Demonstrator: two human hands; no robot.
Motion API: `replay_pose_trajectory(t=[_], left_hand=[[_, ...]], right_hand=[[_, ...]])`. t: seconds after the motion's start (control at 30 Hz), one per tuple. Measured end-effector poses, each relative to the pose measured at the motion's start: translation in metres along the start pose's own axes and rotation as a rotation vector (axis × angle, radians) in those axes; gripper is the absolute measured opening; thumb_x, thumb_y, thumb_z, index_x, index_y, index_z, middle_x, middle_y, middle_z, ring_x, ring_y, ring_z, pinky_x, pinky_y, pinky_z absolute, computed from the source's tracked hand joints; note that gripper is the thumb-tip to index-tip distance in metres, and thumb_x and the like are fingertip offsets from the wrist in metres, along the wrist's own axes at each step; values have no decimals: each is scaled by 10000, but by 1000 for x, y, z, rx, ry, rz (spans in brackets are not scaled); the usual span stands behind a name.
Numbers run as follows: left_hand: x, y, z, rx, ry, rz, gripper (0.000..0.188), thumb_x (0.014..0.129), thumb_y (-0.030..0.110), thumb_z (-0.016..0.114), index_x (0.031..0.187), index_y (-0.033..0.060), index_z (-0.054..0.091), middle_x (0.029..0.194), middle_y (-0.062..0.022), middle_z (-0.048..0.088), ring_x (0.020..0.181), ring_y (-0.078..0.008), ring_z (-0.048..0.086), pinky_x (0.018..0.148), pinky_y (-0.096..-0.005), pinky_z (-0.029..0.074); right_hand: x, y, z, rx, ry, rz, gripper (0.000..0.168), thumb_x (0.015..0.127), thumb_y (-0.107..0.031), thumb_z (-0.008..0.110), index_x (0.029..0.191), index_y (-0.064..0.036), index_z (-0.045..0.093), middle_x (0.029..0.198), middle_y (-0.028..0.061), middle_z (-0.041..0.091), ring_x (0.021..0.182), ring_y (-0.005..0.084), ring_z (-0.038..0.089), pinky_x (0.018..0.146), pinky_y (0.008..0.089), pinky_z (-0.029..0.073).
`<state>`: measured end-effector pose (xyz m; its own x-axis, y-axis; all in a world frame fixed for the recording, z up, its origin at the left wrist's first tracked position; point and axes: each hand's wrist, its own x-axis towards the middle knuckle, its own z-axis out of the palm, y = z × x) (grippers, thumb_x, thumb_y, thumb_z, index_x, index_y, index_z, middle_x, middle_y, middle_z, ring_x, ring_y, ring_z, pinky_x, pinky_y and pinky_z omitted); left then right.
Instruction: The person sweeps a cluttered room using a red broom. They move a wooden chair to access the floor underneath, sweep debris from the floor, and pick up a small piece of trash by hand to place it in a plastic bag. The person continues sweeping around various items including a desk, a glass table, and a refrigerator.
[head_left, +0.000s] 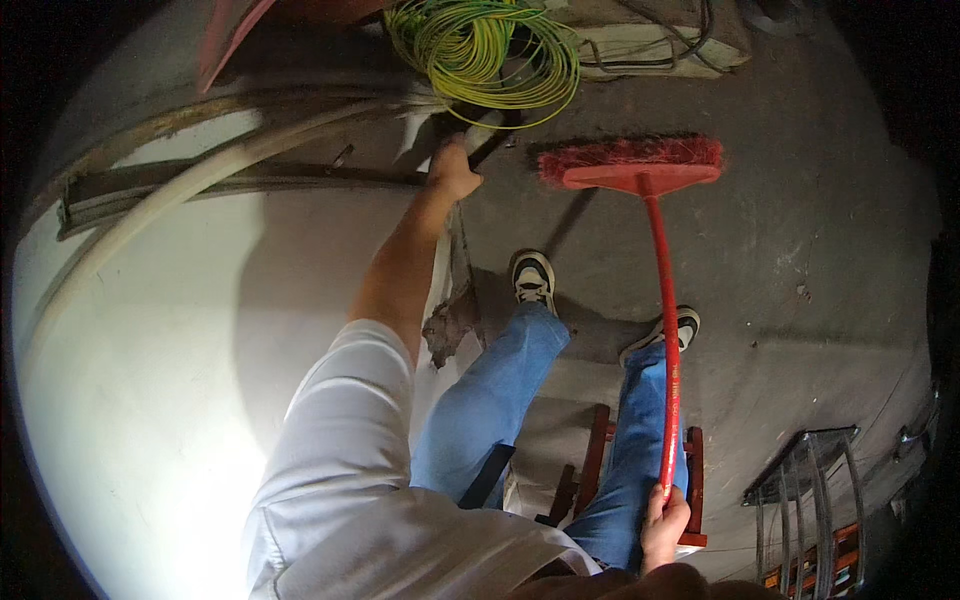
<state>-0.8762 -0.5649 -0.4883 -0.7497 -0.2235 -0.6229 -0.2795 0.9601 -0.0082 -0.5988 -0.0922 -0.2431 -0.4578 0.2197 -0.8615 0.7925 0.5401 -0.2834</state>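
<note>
My right hand (666, 517) grips the red handle (670, 360) of a push broom near its lower end in the picture. The handle runs away from me to a red broom head (641, 178) with red bristles (630, 154), dusty along their far edge. My left arm reaches forward along the wall, and my left hand (454, 171) is at the end of a dark ledge, close to dark and pale pieces in shadow. Whether its fingers hold any of these is hidden. Just beyond hangs or lies a loose coil of yellow-green wire (450, 52).
A pale, thick pipe (202, 169) curves along the white wall (150, 322) at left. Black cable (645, 64) lies over a pale slab at the back. Behind my legs stands a reddish wooden stool (696, 480). A metal-legged rack (810, 472) stands at lower right.
</note>
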Motion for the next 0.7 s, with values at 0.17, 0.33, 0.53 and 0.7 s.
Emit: replay_pose_trajectory(t=[0.17, 0.33, 0.53, 0.7], left_hand=[[-37, 3, 7, -18, -252, 135, 817, 651, 216, 696, 1291, -33, 255, 1234, -230, 400, 1116, -358, 422, 905, -392, 399], [-62, -14, 31, -134, -269, 87, 833, 650, 226, 692, 1313, 13, 235, 1314, -212, 295, 1204, -367, 307, 983, -418, 317], [-112, -61, 75, -306, -351, 65, 890, 630, 218, 690, 1344, 46, 187, 1339, -208, 268, 1213, -361, 297, 965, -439, 325], [-154, -59, 71, -572, -312, 3, 747, 585, 207, 697, 1222, 3, 364, 1185, -226, 454, 1100, -365, 434, 904, -421, 365]], right_hand=[[1, 4, 0, 0, -24, 22, 273, 850, -200, 514, 691, 20, 485, 523, 74, 402, 528, 110, 337, 476, 295, 336], [-2, 2, -2, -68, -8, -33, 296, 855, -213, 507, 690, 31, 483, 526, 79, 410, 524, 119, 354, 477, 303, 342], [-1, -6, -1, -91, 5, -82, 302, 851, -218, 511, 685, 32, 482, 515, 74, 398, 507, 127, 341, 467, 306, 336], [-1, -4, 1, -68, 15, -48, 299, 848, -222, 512, 681, 25, 485, 515, 64, 393, 506, 125, 337, 466, 299, 328]])
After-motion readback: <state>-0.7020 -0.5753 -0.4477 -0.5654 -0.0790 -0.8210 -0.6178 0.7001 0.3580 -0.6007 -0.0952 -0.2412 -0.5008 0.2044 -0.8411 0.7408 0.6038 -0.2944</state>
